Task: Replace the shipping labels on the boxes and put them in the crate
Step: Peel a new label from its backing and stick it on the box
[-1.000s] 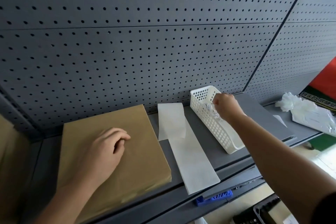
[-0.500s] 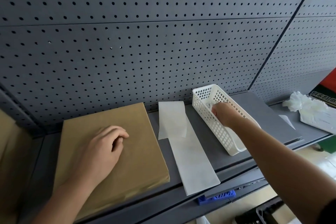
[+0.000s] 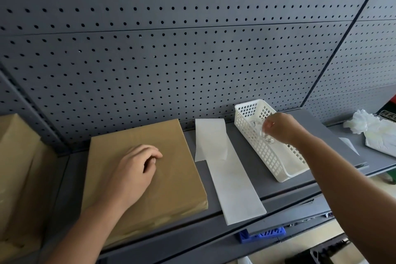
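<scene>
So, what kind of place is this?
Probably a packing or shipping workstation: a grey pegboard wall behind a metal shelf, a flat cardboard box on it, and a long white paper strip beside a white plastic basket, where the right hand pinches a crumpled scrap.

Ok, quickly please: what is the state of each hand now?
Left hand: open, resting on the brown box, holding nothing.
Right hand: closed on a crumpled scrap above the white basket.

My one wide view rides on the person's head, close over the shelf (image 3: 244, 156). It faces forward and down toward the pegboard (image 3: 171, 49), with the left hand (image 3: 132, 173) and right hand (image 3: 278, 128) in frame.
</scene>
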Demonstrator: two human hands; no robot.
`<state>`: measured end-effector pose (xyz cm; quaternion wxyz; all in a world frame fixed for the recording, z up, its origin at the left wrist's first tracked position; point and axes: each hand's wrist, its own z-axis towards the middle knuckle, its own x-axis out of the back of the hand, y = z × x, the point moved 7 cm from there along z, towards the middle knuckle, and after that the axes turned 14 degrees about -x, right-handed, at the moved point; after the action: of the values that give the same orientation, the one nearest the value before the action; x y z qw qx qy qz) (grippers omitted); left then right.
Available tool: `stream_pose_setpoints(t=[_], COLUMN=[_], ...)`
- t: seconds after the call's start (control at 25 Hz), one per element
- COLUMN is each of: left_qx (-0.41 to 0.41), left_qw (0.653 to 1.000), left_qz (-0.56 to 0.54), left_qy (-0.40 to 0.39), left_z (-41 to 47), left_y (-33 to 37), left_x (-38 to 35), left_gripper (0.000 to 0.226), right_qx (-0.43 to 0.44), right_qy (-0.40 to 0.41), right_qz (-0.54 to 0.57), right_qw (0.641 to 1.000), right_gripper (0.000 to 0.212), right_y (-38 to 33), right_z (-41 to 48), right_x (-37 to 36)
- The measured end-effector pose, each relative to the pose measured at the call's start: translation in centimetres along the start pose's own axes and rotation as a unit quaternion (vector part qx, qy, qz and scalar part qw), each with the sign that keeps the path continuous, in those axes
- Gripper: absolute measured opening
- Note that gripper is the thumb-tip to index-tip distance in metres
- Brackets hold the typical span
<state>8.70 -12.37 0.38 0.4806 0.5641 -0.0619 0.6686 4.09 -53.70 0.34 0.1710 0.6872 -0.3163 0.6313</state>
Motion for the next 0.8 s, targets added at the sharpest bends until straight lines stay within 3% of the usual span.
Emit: stream_pose_setpoints(t=[0.2, 0.28, 0.36, 0.44, 0.52, 0.64, 0.72, 0.8], left_qx=[0.001, -0.002, 0.0, 0.007, 0.015, 0.03, 0.028, 0.034], left_qw=[1.0, 0.999, 0.999, 0.998, 0.998, 0.997, 0.997, 0.996], left_qz=[-0.026, -0.035, -0.042, -0.039, -0.035, -0.039, -0.043, -0.058], left_qy=[0.011, 0.021, 0.033, 0.043, 0.044, 0.053, 0.059, 0.066], left_z=[-0.7, -0.9, -1.3, -2.0, -2.7, -3.5, -3.6, -3.2], left_y=[0.3, 0.6, 0.9, 0.8, 0.6, 0.2, 0.4, 0.8], left_x=[0.3, 0.7, 1.3, 2.0, 2.3, 2.8, 2.9, 2.8], left_gripper=[0.021, 0.022, 0.021, 0.02, 0.02, 0.02, 0.02, 0.019], right_qx=[0.016, 0.058, 0.099, 0.068, 0.015, 0.021, 0.029, 0.032], right_qy=[0.094, 0.06, -0.004, -0.077, -0.098, -0.026, 0.033, 0.075], right_qz=[0.158, 0.188, 0.137, 0.1, 0.103, 0.08, 0.141, 0.218], right_qw=[0.983, 0.979, 0.986, 0.99, 0.99, 0.996, 0.989, 0.972], right_gripper=[0.019, 0.026, 0.045, 0.075, 0.088, 0.058, 0.035, 0.029], right_y=[-3.4, -7.1, -10.8, -12.7, -12.7, -12.8, -12.5, -12.0], right_z=[-2.4, -3.3, -3.6, -2.8, -1.1, 0.3, 0.0, -1.5], right_x=[3.0, 1.2, -2.3, -6.0, -8.5, -9.2, -7.8, -5.3])
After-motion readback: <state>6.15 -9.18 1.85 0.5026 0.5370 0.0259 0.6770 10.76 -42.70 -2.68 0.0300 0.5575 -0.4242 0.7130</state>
